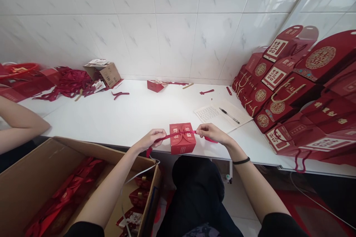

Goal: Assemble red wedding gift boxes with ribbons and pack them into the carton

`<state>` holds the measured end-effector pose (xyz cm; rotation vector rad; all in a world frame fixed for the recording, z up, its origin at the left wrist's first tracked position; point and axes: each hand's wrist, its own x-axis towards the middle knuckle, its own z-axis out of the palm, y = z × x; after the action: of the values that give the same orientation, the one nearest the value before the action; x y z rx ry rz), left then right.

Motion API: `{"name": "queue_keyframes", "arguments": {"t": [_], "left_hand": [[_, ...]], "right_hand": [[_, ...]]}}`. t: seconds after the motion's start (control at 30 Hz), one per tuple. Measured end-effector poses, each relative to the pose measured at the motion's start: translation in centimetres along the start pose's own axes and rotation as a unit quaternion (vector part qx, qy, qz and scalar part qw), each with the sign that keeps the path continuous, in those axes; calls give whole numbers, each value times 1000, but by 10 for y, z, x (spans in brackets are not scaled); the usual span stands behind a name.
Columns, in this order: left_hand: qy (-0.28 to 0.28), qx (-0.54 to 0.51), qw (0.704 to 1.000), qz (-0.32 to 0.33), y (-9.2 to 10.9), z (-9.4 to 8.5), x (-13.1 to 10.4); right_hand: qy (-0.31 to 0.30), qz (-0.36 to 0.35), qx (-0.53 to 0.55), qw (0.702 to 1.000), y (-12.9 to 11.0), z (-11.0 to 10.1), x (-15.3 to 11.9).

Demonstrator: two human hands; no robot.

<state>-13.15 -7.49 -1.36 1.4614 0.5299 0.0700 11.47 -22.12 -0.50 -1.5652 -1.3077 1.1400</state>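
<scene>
On my feed, the small red box (182,149) sits at the table's (133,114) front edge, right before the wearer's lap, probably so 2 hands can reach it without stretching. The left hand (154,138) has thumb and fingers clamped on the red ribbon (168,136) at 1 side; the right hand (211,133) pinches it at the other. I take the wide, level grip as a way to hold the ribbon taut across the lid, where curved flaps meet. The ribbon looks smooth and slightly glossy, the box stiff printed card with pale characters.

The open cardboard carton (30,164), dull brown and straight-walled, stands beside the left arm, handy to reach, I judge. Red gift bags (278,107) lean in a stack at the right, some with twisted cord handles. A slim pen (229,115) rests on flat paper (207,113).
</scene>
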Motion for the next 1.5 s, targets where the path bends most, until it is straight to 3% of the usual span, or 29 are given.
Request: {"name": "queue_keyframes", "arguments": {"t": [0.2, 0.3, 0.47, 0.67, 0.8, 1.0, 1.23, 1.5], "left_hand": [[5, 78, 997, -18, 15, 1, -1], [27, 105, 994, 20, 17, 2, 4], [41, 57, 997, 19, 8, 4, 13], [0, 62, 998, 17, 4, 18, 16], [-37, 84, 994, 56, 7, 32, 24], [-66, 98, 991, 64, 8, 40, 36], [-16, 204, 976, 77, 5, 39, 34], [1, 246, 968, 50, 4, 43, 34]], "right_hand": [[-13, -4, -17, 1000, -3, -7, -8], [-20, -9, -19, 1000, -2, -9, -10], [-29, -4, -5, 1000, 3, -5, -10], [-10, 15, 9, 1000, 9, -8, -20], [5, 48, 25, 999, 16, -16, -36], [26, 41, 61, 997, 29, -20, -46], [21, 9, 87, 996, 44, -14, -39], [25, -2, 100, 995, 48, -8, -38]]}}
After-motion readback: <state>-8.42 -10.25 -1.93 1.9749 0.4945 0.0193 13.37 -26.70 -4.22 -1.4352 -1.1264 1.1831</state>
